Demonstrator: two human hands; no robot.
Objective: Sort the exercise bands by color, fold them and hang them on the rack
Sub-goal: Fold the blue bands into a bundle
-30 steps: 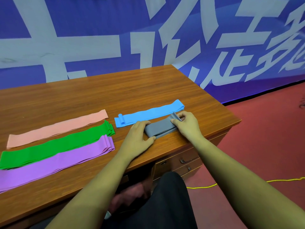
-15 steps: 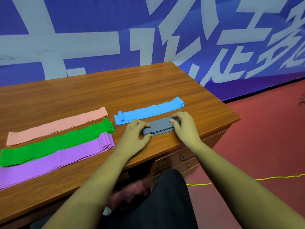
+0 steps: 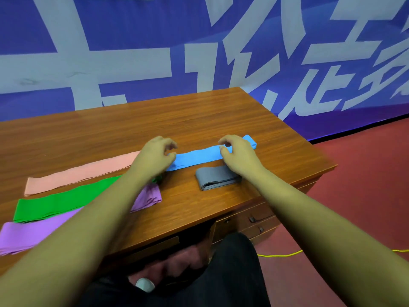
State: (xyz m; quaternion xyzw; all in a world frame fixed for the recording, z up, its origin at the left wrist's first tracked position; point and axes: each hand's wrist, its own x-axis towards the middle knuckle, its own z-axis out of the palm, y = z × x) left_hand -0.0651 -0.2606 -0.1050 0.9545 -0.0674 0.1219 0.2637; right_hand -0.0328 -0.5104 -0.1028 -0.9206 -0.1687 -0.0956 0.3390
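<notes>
While both arms reach out across the desk [image 3: 199, 120], the hands are parked over the blue band [image 3: 199, 157], one toward each end. The left hand [image 3: 155, 156] sits at the band's left end, fingers half curled like a loose claw, thumb right by the tip of the band. It's a bit blurry there, so I honestly can't tell if it's got hold of it or is only touching. The right hand [image 3: 240, 156] is further along toward the right end, same half-curled shape, thumb over the near edge of the band and fingertips over the far edge. Again, can't tell whether that's an actual pinch. The blue band itself lies flat and stretched out on the desk, running up and to the right, its far end poking out past the right hand near the desk's right edge. Just in front of it, closer to the person, is the grey band [image 3: 218, 177], folded into a short flat stack, with the right wrist passing over its right end. Off to the left are three more, laid out long and roughly parallel: pink band [image 3: 81, 171] furthest back, green band [image 3: 62, 201] in the middle, purple band [image 3: 33, 235] nearest the front edge, and the left forearm crosses over the green and purple ones. Behind the desk hangs a blue banner [image 3: 132, 18] with big white characters, the floor [image 3: 365, 185] is red, and a yellow cord [image 3: 281, 255] runs across it by the drawers [image 3: 254, 218].
</notes>
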